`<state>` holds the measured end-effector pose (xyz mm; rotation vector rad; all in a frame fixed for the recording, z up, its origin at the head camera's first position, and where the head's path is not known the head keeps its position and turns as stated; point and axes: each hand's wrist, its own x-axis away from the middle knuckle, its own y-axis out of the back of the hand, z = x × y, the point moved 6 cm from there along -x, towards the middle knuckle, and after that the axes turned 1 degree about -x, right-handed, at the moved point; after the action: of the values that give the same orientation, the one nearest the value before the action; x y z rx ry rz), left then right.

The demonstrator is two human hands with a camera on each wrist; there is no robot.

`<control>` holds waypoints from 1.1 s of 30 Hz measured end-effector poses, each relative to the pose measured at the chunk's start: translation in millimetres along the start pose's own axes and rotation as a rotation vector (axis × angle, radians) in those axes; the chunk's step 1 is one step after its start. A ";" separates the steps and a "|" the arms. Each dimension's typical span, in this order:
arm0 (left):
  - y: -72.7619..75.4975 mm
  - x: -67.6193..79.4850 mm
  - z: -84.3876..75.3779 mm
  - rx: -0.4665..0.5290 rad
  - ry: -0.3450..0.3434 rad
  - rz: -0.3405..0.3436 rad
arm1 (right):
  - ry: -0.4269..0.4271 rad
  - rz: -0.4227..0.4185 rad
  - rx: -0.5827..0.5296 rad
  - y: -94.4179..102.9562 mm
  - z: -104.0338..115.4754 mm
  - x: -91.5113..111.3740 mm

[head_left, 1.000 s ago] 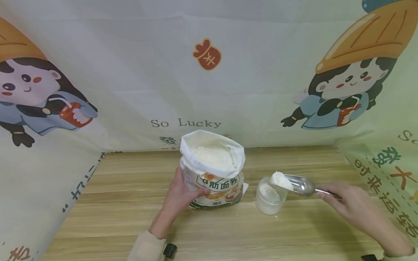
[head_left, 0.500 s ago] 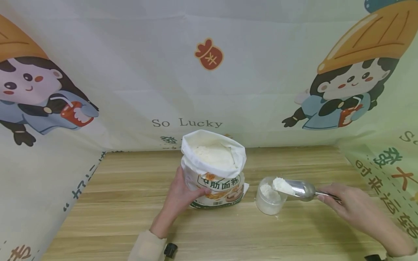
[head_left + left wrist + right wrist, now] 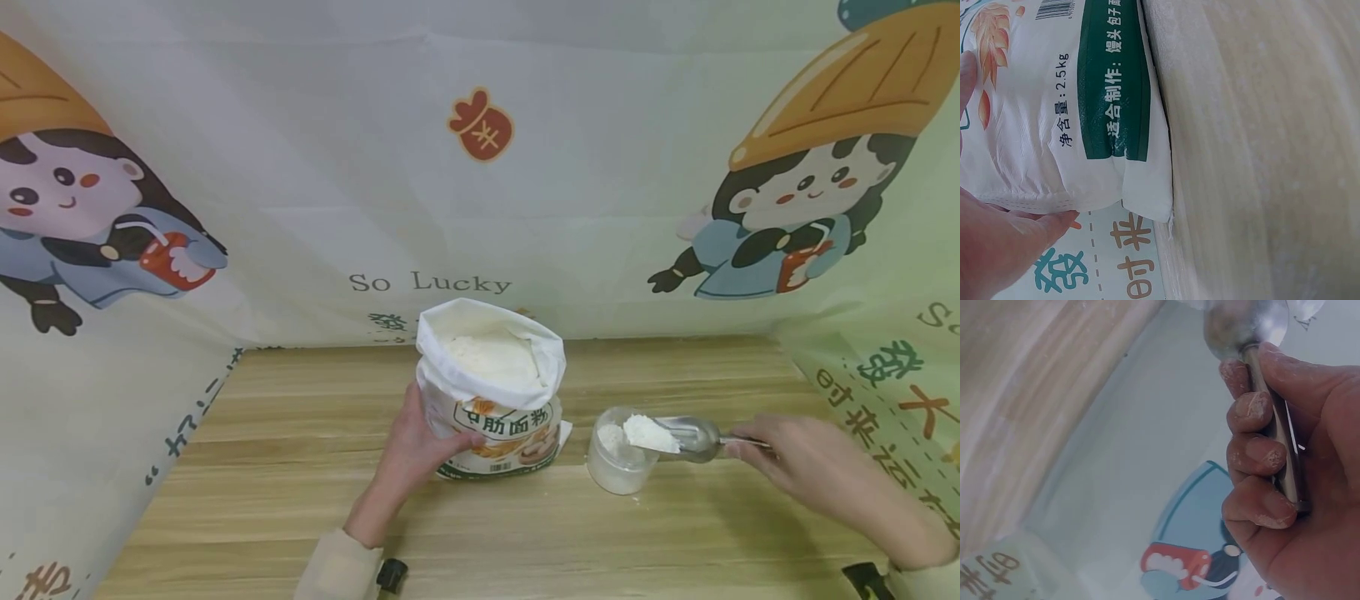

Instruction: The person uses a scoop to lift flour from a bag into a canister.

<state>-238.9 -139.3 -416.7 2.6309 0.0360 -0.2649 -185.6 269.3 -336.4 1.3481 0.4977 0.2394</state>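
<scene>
An open flour bag (image 3: 487, 433) stands on the table, its white top folded out and flour (image 3: 491, 358) showing inside. My left hand (image 3: 420, 454) grips the bag's left side, thumb across the front. In the right wrist view, my right hand (image 3: 1272, 444) has its fingers curled round the handle of a metal scoop (image 3: 693, 437). White flour is heaped at the scoop's front, which overlaps the rim of a clear round jar (image 3: 618, 471) in the head view. The jar holds some flour and stands just right of the bag. Flour dusts my right fingertips (image 3: 1250, 406).
The wooden table (image 3: 525, 542) runs back to a printed cloth backdrop (image 3: 337, 167) with cartoon figures. The cloth also rises on the left and right sides. A few white specks lie on the table by the jar's base.
The scoop with its flour has moved slightly down, its front now over the jar's right rim. My right hand has shifted with it. The left hand and bag have stayed put.
</scene>
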 end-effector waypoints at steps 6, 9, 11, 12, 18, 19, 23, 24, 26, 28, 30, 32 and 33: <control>0.6 -0.1 1.2 -0.005 0.000 -0.004 | 0.016 0.065 0.043 5.8 6.7 -7.9; 0.5 0.0 1.5 -0.004 -0.001 -0.004 | 0.018 0.085 0.059 8.3 10.8 -12.0; 0.6 0.1 1.5 -0.002 -0.005 -0.003 | 0.026 0.097 0.080 10.2 13.7 -15.1; 0.7 0.1 1.4 -0.002 -0.007 -0.003 | 0.029 0.099 0.084 11.1 14.8 -16.6; 0.9 0.5 0.1 0.000 0.004 0.000 | 0.020 0.107 0.131 15.8 21.0 -24.8; 0.9 0.6 -0.3 0.002 0.007 0.001 | 0.016 0.109 0.138 16.7 22.0 -25.9; 1.0 0.6 -1.4 -0.005 0.005 0.001 | -0.001 0.121 0.153 19.9 25.4 -29.1; 1.1 0.5 -1.7 -0.005 0.002 0.000 | -0.005 0.122 0.158 21.1 26.2 -29.6; 1.1 0.4 -1.9 -0.008 -0.004 -0.001 | -0.003 0.118 0.165 22.9 28.1 -30.6; 1.1 0.2 -1.8 -0.006 -0.008 -0.001 | -0.002 0.112 0.178 25.4 29.7 -31.6; 1.0 0.1 -1.4 -0.006 -0.012 -0.001 | 0.001 0.107 0.190 27.3 30.9 -32.2; 0.8 0.1 -1.4 -0.008 -0.015 -0.002 | 0.000 0.109 0.197 28.5 31.0 -32.4; 0.8 0.1 -1.4 -0.009 -0.017 -0.002 | -0.004 0.112 0.198 29.2 30.6 -32.1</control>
<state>-238.5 -139.3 -415.2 2.6195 0.0339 -0.2865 -195.7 234.8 -297.3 1.5720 0.4519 0.2844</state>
